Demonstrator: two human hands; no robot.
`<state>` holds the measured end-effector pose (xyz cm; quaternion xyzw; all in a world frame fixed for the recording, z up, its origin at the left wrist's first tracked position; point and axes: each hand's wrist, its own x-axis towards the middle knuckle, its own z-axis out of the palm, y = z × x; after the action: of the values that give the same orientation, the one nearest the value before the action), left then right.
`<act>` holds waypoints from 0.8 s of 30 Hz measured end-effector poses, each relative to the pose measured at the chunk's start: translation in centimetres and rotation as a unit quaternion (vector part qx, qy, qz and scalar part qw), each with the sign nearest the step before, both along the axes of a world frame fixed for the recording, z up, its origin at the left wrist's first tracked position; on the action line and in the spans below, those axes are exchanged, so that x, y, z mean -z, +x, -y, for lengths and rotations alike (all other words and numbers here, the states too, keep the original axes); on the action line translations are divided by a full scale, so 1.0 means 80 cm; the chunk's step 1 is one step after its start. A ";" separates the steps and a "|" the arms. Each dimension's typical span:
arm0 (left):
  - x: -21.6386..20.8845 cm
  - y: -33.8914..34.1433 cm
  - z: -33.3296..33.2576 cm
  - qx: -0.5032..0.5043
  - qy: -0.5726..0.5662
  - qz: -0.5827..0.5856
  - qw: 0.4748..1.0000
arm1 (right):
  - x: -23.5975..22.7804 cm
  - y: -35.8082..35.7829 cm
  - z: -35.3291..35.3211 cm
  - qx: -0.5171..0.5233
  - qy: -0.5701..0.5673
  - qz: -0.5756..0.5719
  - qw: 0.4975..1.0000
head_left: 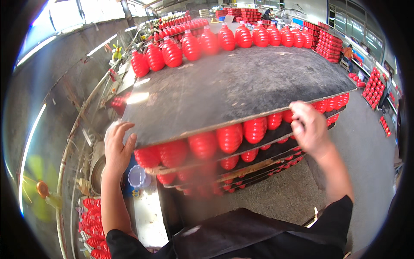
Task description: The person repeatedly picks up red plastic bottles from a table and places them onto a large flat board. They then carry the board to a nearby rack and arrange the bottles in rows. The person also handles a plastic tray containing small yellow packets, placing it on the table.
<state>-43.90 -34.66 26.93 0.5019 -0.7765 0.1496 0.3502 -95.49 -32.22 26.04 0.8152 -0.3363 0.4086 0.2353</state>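
Note:
A large dark board [241, 86] with a worn surface lies on a stack of boards and red ribbed, rounded containers [229, 138]. My left hand [116, 144] is at its near left corner, fingers bent over the edge and thumb lower down. On the near edge toward the right, my right hand [309, 130] has its fingers curled at the rim. Both hands appear closed on the board, though the fingers' undersides are hidden. A row of similar red bottle-shaped containers [191, 45] with pale necks stands upright along the board's far edge.
At the left are a green-bladed fan [41, 190], a pipe frame [64, 159] and a wall. A pale lavender basket [139, 177] sits below my left hand, near heaped red pieces [92, 220]. Other people work at the far right beside red stacks [330, 45].

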 end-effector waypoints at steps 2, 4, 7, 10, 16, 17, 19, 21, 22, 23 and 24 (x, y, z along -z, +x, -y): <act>0.001 -0.017 0.032 -0.023 0.109 0.006 0.994 | -0.044 -0.045 0.030 0.045 -0.032 -0.022 0.998; 0.006 -0.029 0.048 -0.070 0.120 0.048 0.989 | -0.081 -0.082 0.064 0.088 -0.031 -0.041 0.995; 0.012 -0.036 0.049 -0.111 0.138 0.046 0.983 | -0.124 -0.111 0.130 0.141 0.005 -0.023 0.990; 0.011 -0.043 0.048 -0.106 0.128 0.045 0.985 | -0.154 -0.111 0.207 0.210 0.066 0.000 0.975; 0.002 -0.051 0.050 -0.117 0.137 0.071 0.981 | -0.191 -0.038 0.402 0.145 0.197 0.008 0.970; 0.002 -0.051 0.050 -0.118 0.141 0.069 0.981 | -0.195 -0.021 0.435 0.141 0.228 0.000 0.963; -0.001 -0.049 0.054 -0.093 0.126 0.073 0.985 | -0.210 0.013 0.497 0.163 0.269 -0.072 0.947; -0.004 -0.047 0.053 -0.101 0.155 0.052 0.981 | -0.214 0.052 0.552 0.161 0.274 -0.057 0.946; -0.006 -0.045 0.053 -0.096 0.153 0.057 0.982 | -0.215 0.075 0.579 0.161 0.290 -0.033 0.943; -0.008 -0.044 0.053 -0.090 0.157 0.061 0.982 | -0.212 0.096 0.604 0.161 0.309 -0.009 0.937; -0.009 -0.043 0.052 -0.096 0.167 0.060 0.979 | -0.208 0.115 0.628 0.158 0.304 -0.013 0.939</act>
<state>-47.37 -38.83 27.62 0.6156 -0.7585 0.0799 0.1983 -86.30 -82.42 42.72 0.7897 -0.5657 0.2336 0.0420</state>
